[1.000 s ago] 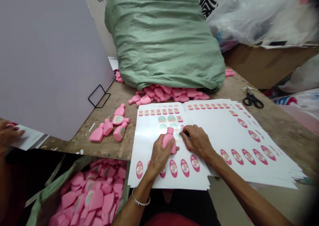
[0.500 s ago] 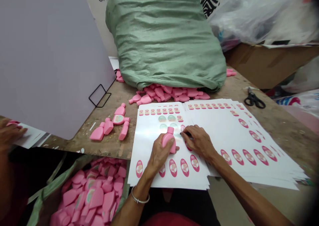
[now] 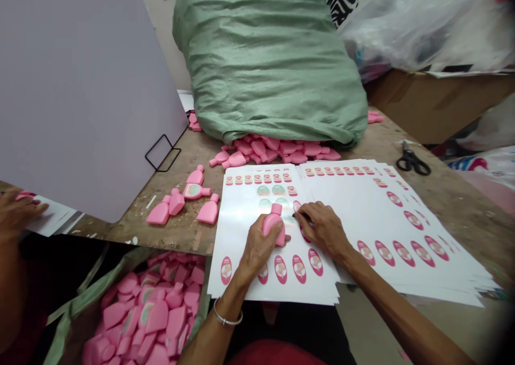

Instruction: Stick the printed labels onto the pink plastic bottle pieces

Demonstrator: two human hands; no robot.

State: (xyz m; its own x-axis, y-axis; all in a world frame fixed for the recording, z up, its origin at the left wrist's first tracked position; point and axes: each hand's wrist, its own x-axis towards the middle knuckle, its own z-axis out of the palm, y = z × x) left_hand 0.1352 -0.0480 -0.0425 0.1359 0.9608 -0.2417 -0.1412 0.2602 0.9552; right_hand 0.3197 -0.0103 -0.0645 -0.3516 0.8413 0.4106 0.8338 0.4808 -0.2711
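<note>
In my left hand [image 3: 259,244] is a small pink plastic bottle [image 3: 273,226], neck pointing away from me, gripped between thumb and fingers above a sheet of stickers [image 3: 249,241]. My right hand [image 3: 322,226] is pinched closed at the right side of that sheet, beside the oval pink stickers. A small dark tip shows at its fingertips, too little to name. Left of the sheet lie several loose pink bottles [image 3: 159,212]; one bottle [image 3: 193,191] among them carries a pale green label. A second stack of sticker sheets [image 3: 338,209] lies to the right.
A big green sack [image 3: 269,65] stands at the back over a heap of pink bottles [image 3: 257,149]. Black scissors [image 3: 412,160] lie at right. Below the table edge, an open sack holds many bottles [image 3: 156,317]. Another person's hand [image 3: 18,212] rests at far left, by a grey panel [image 3: 80,86].
One loose bottle left of the sheet has tipped over and now lies with its broad side showing. The view has shifted slightly; both my hands stay almost in place.
</note>
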